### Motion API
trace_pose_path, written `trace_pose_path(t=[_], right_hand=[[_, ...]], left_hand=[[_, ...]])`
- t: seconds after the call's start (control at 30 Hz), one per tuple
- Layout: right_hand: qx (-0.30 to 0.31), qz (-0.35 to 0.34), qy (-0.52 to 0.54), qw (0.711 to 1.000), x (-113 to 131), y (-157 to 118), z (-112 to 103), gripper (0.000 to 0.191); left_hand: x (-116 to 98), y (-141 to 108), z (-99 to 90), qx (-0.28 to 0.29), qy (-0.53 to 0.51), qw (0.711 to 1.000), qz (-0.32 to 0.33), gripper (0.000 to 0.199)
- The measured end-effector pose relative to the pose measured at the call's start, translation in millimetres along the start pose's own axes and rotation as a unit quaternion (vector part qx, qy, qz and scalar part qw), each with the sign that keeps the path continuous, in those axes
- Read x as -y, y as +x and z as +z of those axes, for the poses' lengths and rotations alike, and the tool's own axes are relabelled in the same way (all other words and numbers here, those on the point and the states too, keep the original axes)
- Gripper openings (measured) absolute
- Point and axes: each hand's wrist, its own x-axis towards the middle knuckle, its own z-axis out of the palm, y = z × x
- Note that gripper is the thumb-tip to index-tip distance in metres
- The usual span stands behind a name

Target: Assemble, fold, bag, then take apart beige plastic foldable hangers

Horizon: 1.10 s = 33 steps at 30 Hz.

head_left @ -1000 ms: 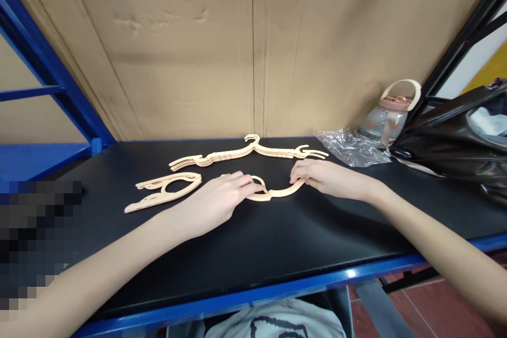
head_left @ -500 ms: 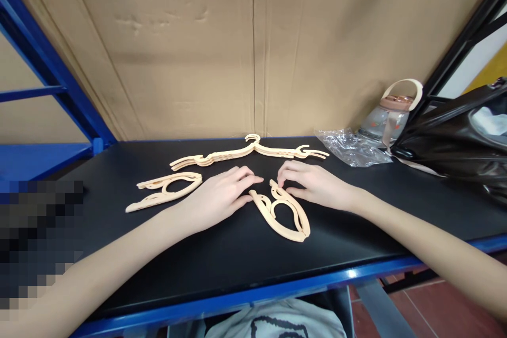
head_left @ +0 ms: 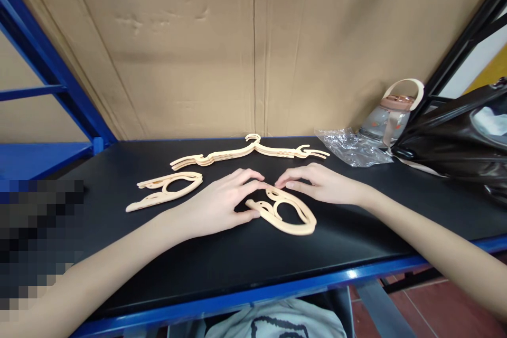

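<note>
A cream folding hanger, folded into a loop, lies on the black tabletop in front of me. My left hand has its thumb on the near arm's end and its index finger at the far arm's end, spanning both tips. On the other side, my right hand hovers with fingers bent and a gap between thumb and forefinger. Its fingertips are beside the far arm's end; whether they touch it I cannot tell. A second folded hanger rests left of my left hand. Spread-out hangers, stacked together, lie behind both hands.
A crumpled clear plastic bag lies at the back right, beside a water bottle with a handle and strap. A black bag stands at the right. Cardboard forms the back wall; a blue rail edges the front.
The folded hanger between my hands has turned, its closed end swinging right and away from me. My left index finger has reached its far arm; my right hand has shifted slightly.
</note>
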Motion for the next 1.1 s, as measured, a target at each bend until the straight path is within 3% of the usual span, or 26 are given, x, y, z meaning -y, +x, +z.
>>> trace_pose_path(t=[0.13,0.23,0.4,0.63,0.83,1.1], right_hand=[[0.067,-0.021,0.103,0.992,-10,1,0,0.034],[0.064,-0.027,0.137,0.988,-9,4,5,0.034],[-0.029,-0.032,0.04,0.998,-5,5,9,0.031],[-0.023,-0.021,-0.064,0.997,-16,3,7,0.049],[-0.018,-0.041,-0.063,0.997,-13,3,10,0.036],[0.0,-0.06,-0.048,0.997,4,2,11,0.032]], left_hand=[[-6,1,-2.5,0.02,-0.013,0.999,-0.021,0.053],[-10,1,-2.6,0.045,-0.026,0.998,-0.037,0.059],[-8,2,-3.9,0.049,0.023,0.997,-0.057,0.063],[7,-2,-4.6,0.019,0.089,0.985,-0.147,0.069],[3,-1,-0.4,0.011,0.048,0.992,-0.115,0.075],[0,1,5.2,0.031,0.027,0.998,-0.055,0.058]])
